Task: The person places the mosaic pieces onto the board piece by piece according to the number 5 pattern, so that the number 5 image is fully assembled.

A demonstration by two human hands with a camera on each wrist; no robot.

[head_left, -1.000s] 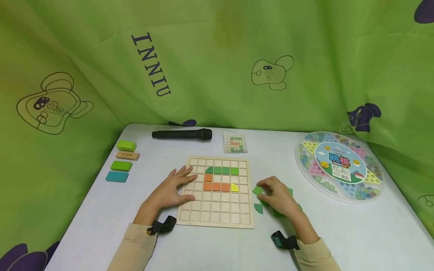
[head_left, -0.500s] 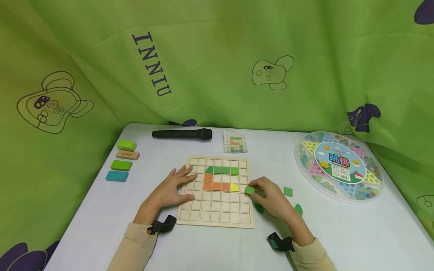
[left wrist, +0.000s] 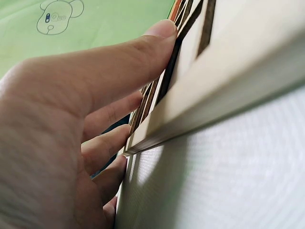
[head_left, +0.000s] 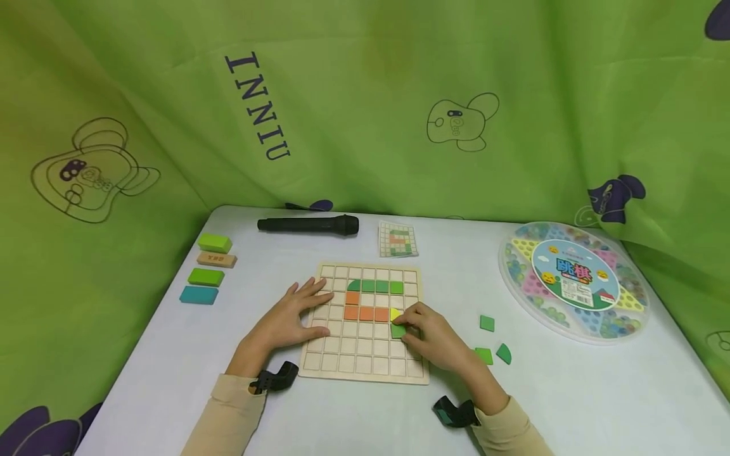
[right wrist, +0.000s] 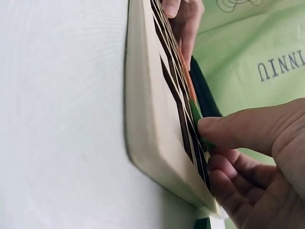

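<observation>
A wooden grid board (head_left: 363, 364) lies on the table, bearing a row of green tiles (head_left: 376, 287), several orange tiles (head_left: 367, 313) and a yellow tile (head_left: 395, 314). My right hand (head_left: 438, 339) pinches a green square tile (head_left: 397, 331) over the cell just below the yellow one. The right wrist view shows the thumb against this green tile (right wrist: 196, 112), low over the grid; whether it is fully seated I cannot tell. With fingers spread, my left hand (head_left: 285, 322) rests on the board's left edge. Its thumb (left wrist: 159, 36) touches the board in the left wrist view.
Right of the board lie loose green squares (head_left: 487, 323) and a quarter-round green piece (head_left: 504, 354). Behind it are a patterned card (head_left: 397, 239) and a black microphone (head_left: 308, 225). A round Chinese checkers box (head_left: 575, 272) stands far right; several blocks (head_left: 206, 277) line the left.
My right hand has moved left from the loose pieces onto the board, carrying the green square tile to the cell below the yellow one. The left hand stays on the board's edge.
</observation>
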